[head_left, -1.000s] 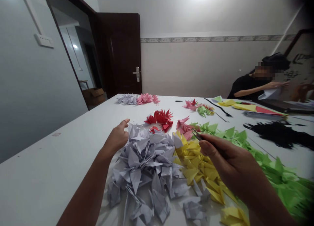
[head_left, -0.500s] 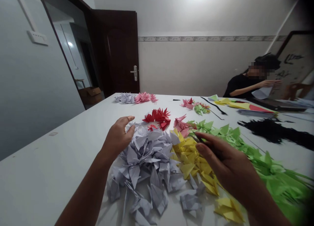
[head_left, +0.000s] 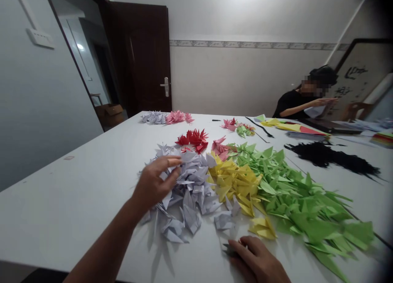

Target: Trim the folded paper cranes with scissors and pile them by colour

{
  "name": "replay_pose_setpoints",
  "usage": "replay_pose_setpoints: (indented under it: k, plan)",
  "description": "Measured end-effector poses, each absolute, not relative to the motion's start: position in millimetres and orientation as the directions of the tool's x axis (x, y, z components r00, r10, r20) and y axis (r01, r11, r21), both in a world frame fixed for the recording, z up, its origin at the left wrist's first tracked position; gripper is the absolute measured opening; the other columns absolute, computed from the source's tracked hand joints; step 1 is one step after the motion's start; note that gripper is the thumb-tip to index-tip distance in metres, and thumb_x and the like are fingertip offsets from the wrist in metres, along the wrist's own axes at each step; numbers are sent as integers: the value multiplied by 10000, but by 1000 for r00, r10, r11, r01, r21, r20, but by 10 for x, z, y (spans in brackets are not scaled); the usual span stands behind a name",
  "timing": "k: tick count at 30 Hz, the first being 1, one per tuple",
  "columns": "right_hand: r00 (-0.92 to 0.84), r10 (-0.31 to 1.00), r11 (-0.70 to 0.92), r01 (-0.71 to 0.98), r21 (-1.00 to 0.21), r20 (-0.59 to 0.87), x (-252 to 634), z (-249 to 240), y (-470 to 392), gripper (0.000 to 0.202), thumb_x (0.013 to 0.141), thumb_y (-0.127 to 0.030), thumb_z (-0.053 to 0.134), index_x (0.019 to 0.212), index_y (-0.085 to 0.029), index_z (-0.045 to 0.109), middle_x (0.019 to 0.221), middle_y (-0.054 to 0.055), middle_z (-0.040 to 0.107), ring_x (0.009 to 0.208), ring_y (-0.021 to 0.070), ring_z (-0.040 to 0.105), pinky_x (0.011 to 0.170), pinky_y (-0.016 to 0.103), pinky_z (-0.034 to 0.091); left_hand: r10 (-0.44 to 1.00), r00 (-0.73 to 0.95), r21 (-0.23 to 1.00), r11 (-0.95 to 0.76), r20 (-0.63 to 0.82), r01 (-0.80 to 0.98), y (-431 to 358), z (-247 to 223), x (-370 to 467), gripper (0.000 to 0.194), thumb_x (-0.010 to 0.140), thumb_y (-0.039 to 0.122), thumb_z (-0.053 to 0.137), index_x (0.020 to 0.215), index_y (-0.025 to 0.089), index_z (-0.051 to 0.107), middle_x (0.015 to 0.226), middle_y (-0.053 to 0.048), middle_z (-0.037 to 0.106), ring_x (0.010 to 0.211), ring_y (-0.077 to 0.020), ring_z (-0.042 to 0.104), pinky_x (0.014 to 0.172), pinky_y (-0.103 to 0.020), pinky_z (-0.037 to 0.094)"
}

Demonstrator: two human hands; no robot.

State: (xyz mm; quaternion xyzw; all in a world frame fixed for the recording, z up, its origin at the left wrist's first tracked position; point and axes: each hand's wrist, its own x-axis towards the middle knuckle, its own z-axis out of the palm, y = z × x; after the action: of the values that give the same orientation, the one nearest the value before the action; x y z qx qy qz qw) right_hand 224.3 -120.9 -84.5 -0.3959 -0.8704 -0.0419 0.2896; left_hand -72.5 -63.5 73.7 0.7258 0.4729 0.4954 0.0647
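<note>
My left hand (head_left: 159,178) hovers over a heap of pale lavender-white folded paper cranes (head_left: 193,193), with thumb and fingers apart and nothing visible between them. At the table's near edge my right hand (head_left: 256,256) is closed around small dark thread snips (head_left: 227,248); only their pointed tips show, the rest is hidden by the fingers. Just beyond the right hand lie a yellow folded crane (head_left: 263,227) and a lone pale crane (head_left: 225,220). Yellow cranes (head_left: 235,180) are piled beside the pale heap, with many green cranes (head_left: 294,197) to their right.
Red cranes (head_left: 193,140) and pink cranes (head_left: 220,147) lie behind the heaps. Black tassels or cords (head_left: 330,154) are at right, paper sheets (head_left: 303,129) farther back. A person (head_left: 303,99) sits across the table handling white paper. More pale cranes (head_left: 153,117) sit at the far left edge.
My right hand has moved down and left from the yellow pile to the near edge, keeping the snips. My left hand has shifted right and down over the pale cranes. The view has shifted slightly.
</note>
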Motion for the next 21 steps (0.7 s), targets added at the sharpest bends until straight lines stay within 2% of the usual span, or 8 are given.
replay_pose_setpoints:
  k: [2,5,8,12,17,21]
  plan:
    - [-505,643,673,731,-111,575,2227,-891,-1196,278,931,-326,458,1052,-219,684,808,80,664,693,170,653,603,253,551,722,-158,618,-433,674,656,-545,616,-1024,183,795,273,602,909,162,693,1020,-79,706,958,-187,649,917,-309,492]
    - [-522,626,681,728,-80,580,2222,-921,-1173,258,899,-329,530,1089,-229,673,825,73,657,720,180,644,637,288,546,666,-475,754,-208,576,623,-417,357,-1573,283,772,316,602,990,152,677,1006,-73,706,871,-182,661,844,-294,521]
    - [-510,617,687,720,-95,600,2225,-929,-1165,262,887,-332,551,1091,-217,669,844,77,659,742,178,645,661,283,545,573,-665,814,-6,479,581,-340,50,-2064,311,756,291,575,1016,146,663,1046,-79,692,877,-195,657,831,-301,518]
    - [-454,586,686,719,-113,671,2207,-918,-1171,297,911,-395,499,1049,-204,680,823,86,671,724,189,654,637,289,551,580,-723,842,114,375,528,-289,-286,-2359,324,742,238,537,1031,140,645,1082,-83,678,938,-199,645,891,-302,491]
    - [-458,566,684,726,-80,686,2210,-913,-1167,306,900,-428,511,1010,-207,692,837,88,683,740,194,669,644,278,557,667,-695,881,121,269,457,-143,-501,-2286,307,722,227,555,999,119,631,1069,-103,684,895,-190,652,791,-272,520]
    - [-482,554,683,730,-39,679,2241,-964,-1145,306,891,-429,524,1010,-203,692,845,92,686,749,199,675,643,279,562,740,-642,903,113,201,414,82,-504,-2237,295,754,229,559,1013,104,622,969,-98,700,861,-179,650,733,-254,518]
